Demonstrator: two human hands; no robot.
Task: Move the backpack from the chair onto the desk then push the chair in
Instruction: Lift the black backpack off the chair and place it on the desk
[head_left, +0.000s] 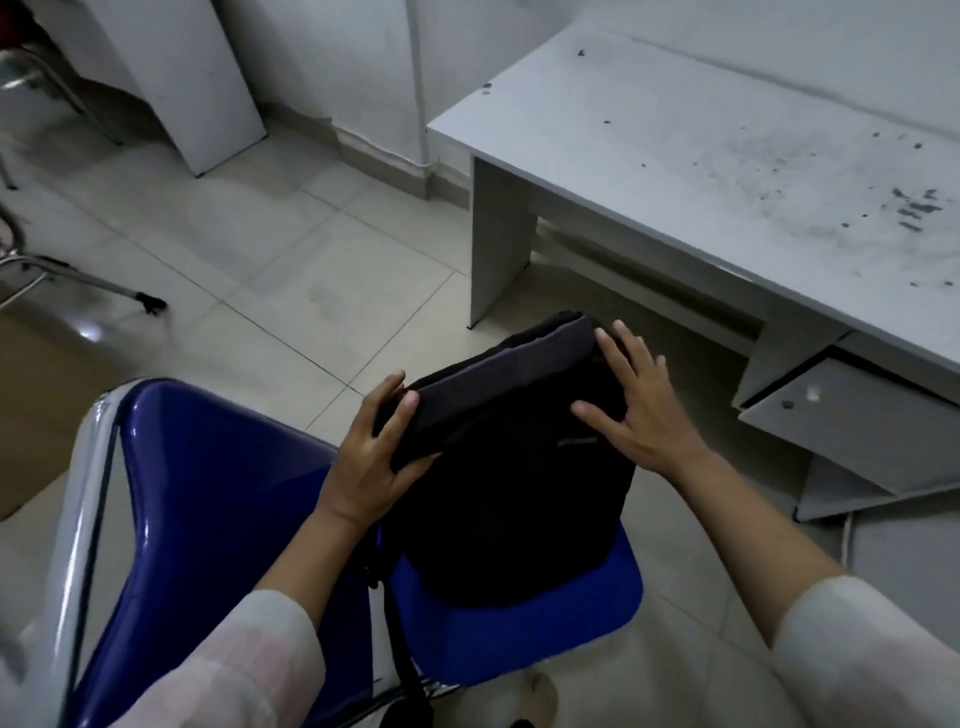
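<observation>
A black backpack (509, 488) with a grey top panel stands on the blue seat of a chair (545, 623) with a chrome frame. My left hand (374, 457) grips its upper left corner, thumb on top and fingers wrapped below. My right hand (639, 410) lies flat against the upper right side, fingers spread. A strap hangs down off the seat's near edge. The grey desk (727, 171) stands to the right and beyond, its dusty top bare.
A desk drawer (852, 415) hangs partly open on the right, close to the chair. Other chair legs (78, 280) and a cardboard box (36, 410) sit at the left. A second desk panel (197, 88) stands at the back left. Tiled floor lies between.
</observation>
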